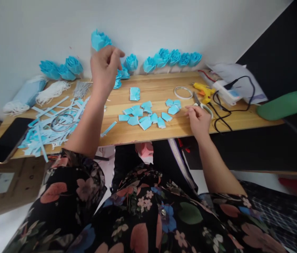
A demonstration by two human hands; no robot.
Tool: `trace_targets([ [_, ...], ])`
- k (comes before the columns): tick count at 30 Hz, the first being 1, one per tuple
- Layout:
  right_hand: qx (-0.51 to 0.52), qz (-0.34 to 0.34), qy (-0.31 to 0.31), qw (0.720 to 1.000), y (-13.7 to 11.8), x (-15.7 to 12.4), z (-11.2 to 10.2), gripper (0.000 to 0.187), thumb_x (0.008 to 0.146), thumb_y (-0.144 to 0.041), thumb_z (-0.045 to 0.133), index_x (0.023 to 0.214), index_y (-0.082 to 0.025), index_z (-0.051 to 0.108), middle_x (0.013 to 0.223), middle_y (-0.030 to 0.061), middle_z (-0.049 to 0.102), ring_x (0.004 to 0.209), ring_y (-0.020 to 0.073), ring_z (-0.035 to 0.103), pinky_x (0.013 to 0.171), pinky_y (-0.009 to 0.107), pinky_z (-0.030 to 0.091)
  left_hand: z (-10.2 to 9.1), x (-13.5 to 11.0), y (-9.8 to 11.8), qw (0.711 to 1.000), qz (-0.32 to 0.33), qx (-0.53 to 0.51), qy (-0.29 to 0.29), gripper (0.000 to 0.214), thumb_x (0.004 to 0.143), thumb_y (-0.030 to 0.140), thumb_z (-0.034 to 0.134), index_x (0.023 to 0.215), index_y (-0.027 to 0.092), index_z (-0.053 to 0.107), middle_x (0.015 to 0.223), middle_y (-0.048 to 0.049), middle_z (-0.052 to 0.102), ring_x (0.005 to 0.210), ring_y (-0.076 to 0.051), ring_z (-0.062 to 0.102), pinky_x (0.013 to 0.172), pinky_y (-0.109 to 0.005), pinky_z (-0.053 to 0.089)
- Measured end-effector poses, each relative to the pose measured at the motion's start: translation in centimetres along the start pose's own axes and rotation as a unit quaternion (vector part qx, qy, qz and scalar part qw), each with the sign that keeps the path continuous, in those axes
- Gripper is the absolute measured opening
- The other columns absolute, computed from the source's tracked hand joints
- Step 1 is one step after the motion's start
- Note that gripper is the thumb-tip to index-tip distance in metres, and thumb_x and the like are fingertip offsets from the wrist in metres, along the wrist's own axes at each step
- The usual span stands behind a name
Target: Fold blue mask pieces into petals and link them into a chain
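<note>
My left hand [105, 66] is raised above the back of the wooden table [164, 131], fingers pinched on the base of a blue paper flower [99, 39] held up against the wall. My right hand [199, 117] rests near the table's front edge with fingers curled, beside the scissors [202, 104]; whether it holds anything is hidden. Several folded blue paper petals [144, 115] lie between the two hands.
Finished blue flowers line the wall at the left [59, 68] and the right [172, 58]. Blue paper strips [51, 123], white cord [51, 92], a phone [5, 140], a tape ring [183, 92], a yellow glue gun [203, 90] with black cable, and a green object [288, 103] surround them.
</note>
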State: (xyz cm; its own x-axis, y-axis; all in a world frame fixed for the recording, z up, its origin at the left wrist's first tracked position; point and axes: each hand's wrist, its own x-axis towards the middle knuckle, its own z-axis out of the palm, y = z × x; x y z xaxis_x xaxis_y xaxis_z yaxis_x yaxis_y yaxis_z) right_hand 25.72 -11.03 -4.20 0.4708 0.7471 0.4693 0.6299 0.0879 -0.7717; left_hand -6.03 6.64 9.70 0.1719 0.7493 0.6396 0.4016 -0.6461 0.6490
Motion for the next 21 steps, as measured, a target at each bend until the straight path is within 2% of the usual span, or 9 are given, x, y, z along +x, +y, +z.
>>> trace_targets([
  [2, -0.004, 0.002, -0.001, 1.000, -0.4, -0.2, -0.2, 0.028, 0.092, -0.040, 0.055, 0.098, -0.023, 0.077, 0.074, 0.0034, 0.074, 0.066, 0.0197, 0.068, 0.067, 0.035, 0.055, -1.4, -1.2, 1.2, 0.996, 0.041, 0.060, -0.058, 0.027, 0.096, 0.028, 0.047, 0.085, 0.020, 0.070, 0.075, -0.0026, 0.065, 0.070, -0.017, 0.059, 0.072, -0.034, 0.043],
  [3, -0.006, 0.006, -0.003, 1.000, -0.6, -0.3, -0.2, 0.028, 0.092, -0.040, 0.055, 0.097, -0.024, 0.077, 0.074, 0.0034, 0.074, 0.066, 0.0196, 0.068, 0.067, 0.035, 0.055, -2.2, -2.2, 1.6, 0.984, 0.051, 0.114, -0.124, 0.032, 0.099, 0.032, 0.045, 0.092, 0.018, 0.072, 0.085, -0.0040, 0.069, 0.082, -0.019, 0.064, 0.079, -0.034, 0.046],
  [6, -0.015, 0.008, -0.009, 1.000, -1.1, -0.5, -0.5, 0.029, 0.093, -0.043, 0.055, 0.097, -0.025, 0.077, 0.075, 0.0040, 0.075, 0.066, 0.0203, 0.068, 0.066, 0.035, 0.055, -4.7, -6.7, 1.5, 0.932, 0.078, 0.241, -0.261, 0.031, 0.099, 0.036, 0.047, 0.104, 0.018, 0.072, 0.109, -0.0080, 0.073, 0.110, -0.027, 0.065, 0.097, -0.041, 0.047],
  [7, -0.017, 0.009, -0.012, 1.000, -1.2, -0.6, -0.6, 0.030, 0.093, -0.043, 0.055, 0.098, -0.024, 0.078, 0.076, 0.0044, 0.075, 0.066, 0.0204, 0.068, 0.066, 0.035, 0.055, -5.5, -8.5, 1.2, 0.920, 0.081, 0.260, -0.281, 0.029, 0.100, 0.036, 0.047, 0.104, 0.020, 0.071, 0.113, -0.0087, 0.072, 0.114, -0.028, 0.064, 0.100, -0.042, 0.046],
  [11, 0.001, 0.018, -0.024, 1.000, -1.5, -1.0, -0.8, 0.032, 0.094, -0.040, 0.058, 0.103, -0.018, 0.079, 0.077, 0.0057, 0.076, 0.067, 0.0179, 0.068, 0.065, 0.031, 0.052, -7.0, -15.4, -0.2, 0.900, 0.113, 0.297, -0.299, 0.023, 0.100, 0.029, 0.048, 0.096, 0.023, 0.070, 0.120, -0.0130, 0.071, 0.114, -0.029, 0.063, 0.101, -0.048, 0.049],
  [14, 0.007, 0.019, -0.031, 0.999, -1.6, -1.2, -0.9, 0.032, 0.094, -0.038, 0.059, 0.105, -0.015, 0.080, 0.076, 0.0059, 0.075, 0.066, 0.0164, 0.067, 0.064, 0.028, 0.051, -7.0, -18.1, -1.3, 0.889, 0.116, 0.327, -0.300, 0.021, 0.098, 0.024, 0.050, 0.093, 0.023, 0.070, 0.119, -0.0140, 0.070, 0.116, -0.030, 0.061, 0.102, -0.050, 0.049],
  [17, 0.007, 0.018, -0.041, 0.999, -1.7, -1.3, -1.0, 0.033, 0.094, -0.039, 0.060, 0.105, -0.016, 0.080, 0.076, 0.0059, 0.076, 0.066, 0.0164, 0.067, 0.065, 0.029, 0.052, -8.0, -18.5, -2.7, 0.887, 0.087, 0.375, -0.254, 0.023, 0.098, 0.025, 0.048, 0.092, 0.023, 0.070, 0.115, -0.0135, 0.069, 0.117, -0.030, 0.060, 0.106, -0.051, 0.047],
  [21, -0.004, 0.035, -0.034, 0.999, -2.0, -1.4, -1.1, 0.031, 0.092, -0.039, 0.061, 0.102, -0.017, 0.081, 0.076, 0.0056, 0.076, 0.066, 0.0178, 0.068, 0.065, 0.031, 0.054, -11.7, -16.9, -4.3, 0.868, 0.026, 0.439, -0.231, 0.024, 0.097, 0.030, 0.049, 0.090, 0.023, 0.070, 0.116, -0.0150, 0.070, 0.113, -0.034, 0.063, 0.105, -0.057, 0.047],
])
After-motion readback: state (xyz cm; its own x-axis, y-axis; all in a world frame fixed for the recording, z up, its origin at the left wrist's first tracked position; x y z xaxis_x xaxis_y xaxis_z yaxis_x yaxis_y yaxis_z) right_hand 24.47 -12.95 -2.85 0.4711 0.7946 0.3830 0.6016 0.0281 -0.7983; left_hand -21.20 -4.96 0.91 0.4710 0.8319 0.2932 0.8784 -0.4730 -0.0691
